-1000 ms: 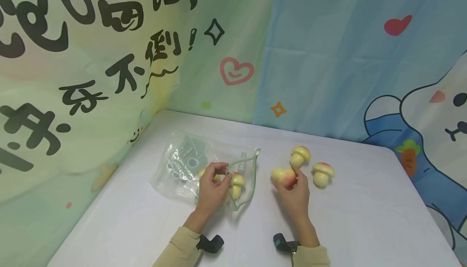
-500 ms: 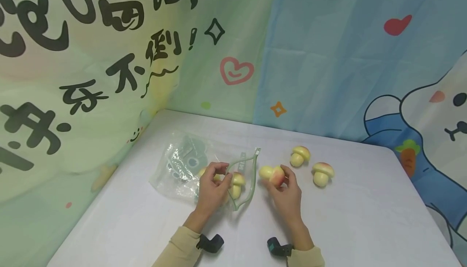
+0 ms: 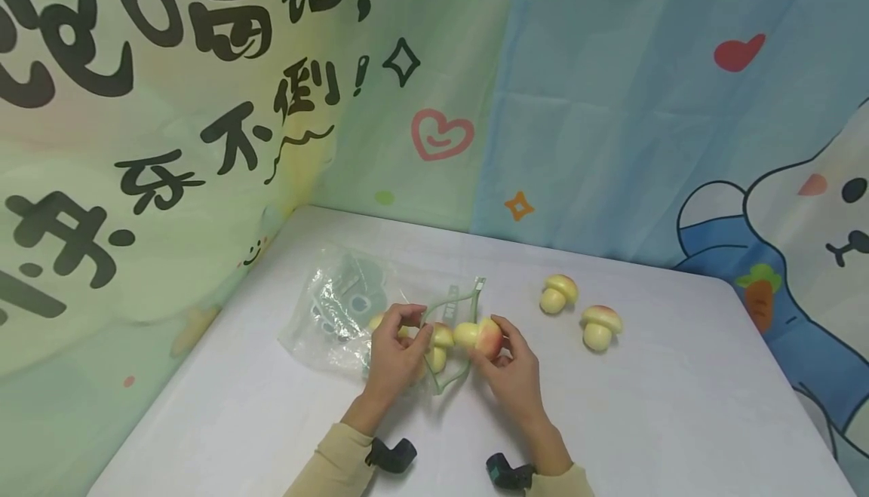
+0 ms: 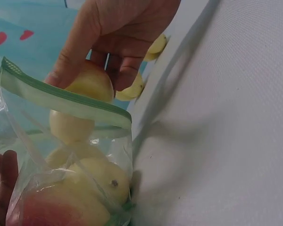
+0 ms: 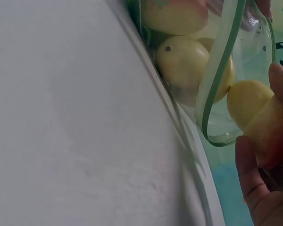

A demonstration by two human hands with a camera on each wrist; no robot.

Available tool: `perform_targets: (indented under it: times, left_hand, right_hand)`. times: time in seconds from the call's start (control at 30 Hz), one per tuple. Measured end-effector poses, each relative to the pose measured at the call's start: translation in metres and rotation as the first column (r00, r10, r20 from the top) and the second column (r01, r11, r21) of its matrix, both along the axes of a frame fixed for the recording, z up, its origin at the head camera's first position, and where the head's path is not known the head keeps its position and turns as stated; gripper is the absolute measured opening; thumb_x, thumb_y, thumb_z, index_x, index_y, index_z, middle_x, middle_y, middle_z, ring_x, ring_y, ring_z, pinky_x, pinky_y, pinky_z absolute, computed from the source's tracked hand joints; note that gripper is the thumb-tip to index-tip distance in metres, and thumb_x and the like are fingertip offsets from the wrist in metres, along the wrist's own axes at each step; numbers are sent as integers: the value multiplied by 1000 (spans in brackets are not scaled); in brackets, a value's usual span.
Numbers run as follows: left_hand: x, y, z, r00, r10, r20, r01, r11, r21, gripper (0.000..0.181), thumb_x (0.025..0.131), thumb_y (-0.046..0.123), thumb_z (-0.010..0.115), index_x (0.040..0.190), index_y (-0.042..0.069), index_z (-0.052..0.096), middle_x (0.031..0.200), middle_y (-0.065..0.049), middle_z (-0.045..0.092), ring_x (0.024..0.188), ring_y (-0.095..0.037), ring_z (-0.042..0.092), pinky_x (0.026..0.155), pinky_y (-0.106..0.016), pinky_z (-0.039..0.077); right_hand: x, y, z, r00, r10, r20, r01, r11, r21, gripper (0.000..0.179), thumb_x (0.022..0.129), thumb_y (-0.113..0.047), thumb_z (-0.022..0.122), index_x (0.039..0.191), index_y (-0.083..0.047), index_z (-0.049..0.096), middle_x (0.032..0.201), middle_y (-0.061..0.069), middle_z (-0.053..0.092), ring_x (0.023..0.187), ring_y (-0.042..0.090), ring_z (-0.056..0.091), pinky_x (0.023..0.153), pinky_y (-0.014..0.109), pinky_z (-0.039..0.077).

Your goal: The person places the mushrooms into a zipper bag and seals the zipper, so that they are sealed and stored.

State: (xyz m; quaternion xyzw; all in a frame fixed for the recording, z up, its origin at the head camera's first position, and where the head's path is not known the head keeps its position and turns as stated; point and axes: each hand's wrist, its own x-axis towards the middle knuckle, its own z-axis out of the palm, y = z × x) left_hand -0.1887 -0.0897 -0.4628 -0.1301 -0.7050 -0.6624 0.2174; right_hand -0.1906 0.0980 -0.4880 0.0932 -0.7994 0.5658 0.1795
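My left hand holds the upper edge of a clear zip-seal bag with a green rim, its mouth spread apart towards the right. Inside lie several toy mushrooms, one toy mushroom showing just within the mouth. My right hand grips another toy mushroom by its reddish cap, stem pointing left. In the left wrist view, the held mushroom's stem shows through the plastic below the green rim. The right wrist view has its yellow stem at the bag's opening, fingers round the cap.
Two more toy mushrooms stand on the white table to the right: one mushroom farther back, another mushroom nearer. A printed cloth backdrop rises behind the table. Dark wrist cameras sit at both sleeves.
My right hand has carried its mushroom leftwards, from beside the two loose mushrooms to the bag's mouth. My left hand and the bag have stayed nearly still.
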Motion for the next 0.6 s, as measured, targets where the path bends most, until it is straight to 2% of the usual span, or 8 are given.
perform_targets:
  times: [0.13, 0.33, 0.47, 0.6]
  left_hand:
    - [1, 0, 0, 1000, 6, -1, -6, 1000, 6, 25, 83, -12, 64, 108, -14, 59, 93, -28, 58, 84, -22, 59, 44, -13, 42]
    - [0, 1, -2, 1000, -5, -22, 5, 1000, 22, 24, 83, -13, 64, 107, -14, 59, 94, -31, 57, 83, -24, 59, 41, -15, 45]
    - [-1, 1, -4, 999, -20, -38, 22, 999, 38, 24, 83, -14, 64, 107, -13, 59, 94, -32, 56, 82, -23, 59, 43, -26, 53]
    - [-2, 1, -5, 997, -38, -60, 41, 998, 55, 24, 83, -15, 63, 107, -14, 58, 93, -31, 55, 81, -22, 58, 48, -40, 57]
  right_hand:
    - [2, -3, 1, 1000, 15, -8, -15, 1000, 11, 64, 71, 6, 82, 128, 9, 54, 120, 23, 62, 96, 24, 58, 59, 20, 53]
    - [2, -5, -3, 998, 47, -38, -46, 998, 40, 66, 71, 6, 83, 129, 9, 52, 122, 25, 59, 100, 27, 57, 65, 33, 58]
    - [-6, -2, -20, 997, 52, -55, -50, 998, 39, 69, 70, 6, 83, 131, 5, 53, 124, 21, 59, 102, 27, 57, 65, 33, 59]
    - [-13, -1, -35, 997, 73, -28, -72, 996, 44, 69, 72, 3, 83, 134, -4, 53, 127, 13, 58, 106, 23, 56, 67, 28, 58]
